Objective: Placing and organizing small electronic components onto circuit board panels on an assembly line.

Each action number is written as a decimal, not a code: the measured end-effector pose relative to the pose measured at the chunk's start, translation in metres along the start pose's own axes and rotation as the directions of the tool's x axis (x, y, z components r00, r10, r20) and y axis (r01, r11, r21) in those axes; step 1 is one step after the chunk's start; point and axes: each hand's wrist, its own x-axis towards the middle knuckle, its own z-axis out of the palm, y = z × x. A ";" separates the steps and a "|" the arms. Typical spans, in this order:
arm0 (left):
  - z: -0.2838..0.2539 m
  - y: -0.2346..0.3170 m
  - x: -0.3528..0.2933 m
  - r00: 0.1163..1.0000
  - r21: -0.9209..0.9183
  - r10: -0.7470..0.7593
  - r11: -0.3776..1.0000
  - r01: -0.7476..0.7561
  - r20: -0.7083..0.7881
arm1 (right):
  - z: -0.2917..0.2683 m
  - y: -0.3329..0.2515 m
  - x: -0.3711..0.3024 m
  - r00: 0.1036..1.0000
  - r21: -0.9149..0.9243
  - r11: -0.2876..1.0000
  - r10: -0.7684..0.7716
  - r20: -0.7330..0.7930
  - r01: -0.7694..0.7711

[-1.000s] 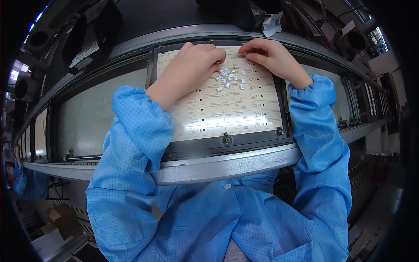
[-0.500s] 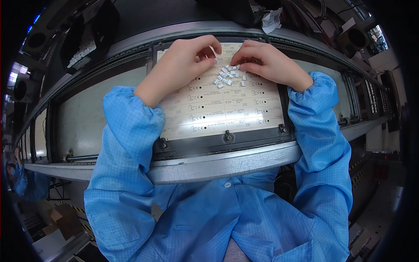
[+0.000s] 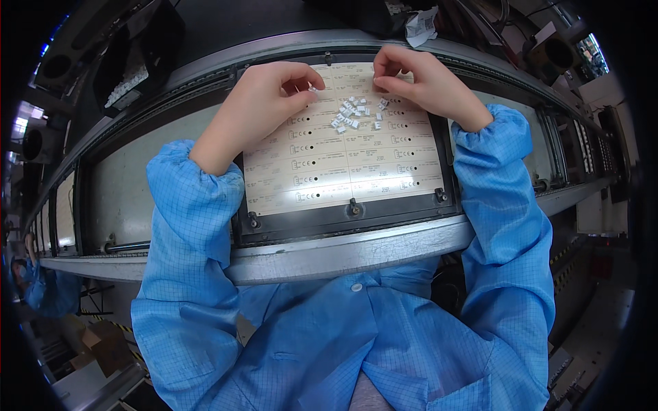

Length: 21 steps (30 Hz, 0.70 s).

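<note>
A cream printed panel lies in a black frame in front of me. Several small white connectors are heaped loosely on its upper middle. Left of the heap, my left hand pinches one white connector between thumb and fingers, just above the panel. My right hand is over the panel's upper right, its thumb and fingertips pressed together. Whatever they may hold is hidden. One loose connector lies just below that hand, apart from the heap.
A metal rail runs along the near edge of the conveyor. At the far left stands a dark bin of white parts. A crumpled white bag lies beyond the far rail. Another person in blue is at the left edge.
My hands have moved apart, the left one leftward with its connector, the right one up and away from the heap. The panel and frame appear slightly shifted left.
</note>
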 end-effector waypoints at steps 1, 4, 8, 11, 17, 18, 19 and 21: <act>0.001 -0.002 -0.001 1.000 -0.001 -0.003 1.000 0.003 -0.002 | 0.000 0.003 0.001 0.999 0.039 0.999 0.001 -0.042 0.001; 0.003 -0.012 -0.001 0.991 0.079 0.123 0.990 -0.119 -0.044 | 0.004 0.008 0.002 0.995 0.040 0.999 0.001 -0.097 0.003; -0.006 -0.024 -0.001 0.965 0.453 0.247 0.873 -0.183 -0.087 | 0.001 0.013 0.003 0.994 -0.009 0.997 0.074 -0.086 -0.075; -0.012 -0.030 -0.003 0.964 0.464 0.232 0.874 -0.146 -0.134 | 0.002 0.016 0.004 0.991 0.008 0.998 0.063 -0.115 -0.062; -0.008 -0.043 0.003 0.931 0.566 0.352 0.789 -0.238 -0.099 | 0.000 0.020 0.002 0.992 -0.017 0.999 0.044 -0.117 -0.046; -0.007 -0.043 0.004 0.939 0.514 0.325 0.828 -0.225 -0.112 | 0.001 0.020 0.002 0.992 -0.013 0.999 0.046 -0.117 -0.048; -0.007 -0.042 0.004 0.946 0.460 0.299 0.862 -0.212 -0.125 | 0.002 0.019 0.002 0.991 -0.017 0.998 0.052 -0.122 -0.054; -0.007 -0.045 0.005 0.946 0.446 0.301 0.868 -0.218 -0.123 | 0.001 0.016 0.002 0.990 -0.019 0.998 0.059 -0.128 -0.062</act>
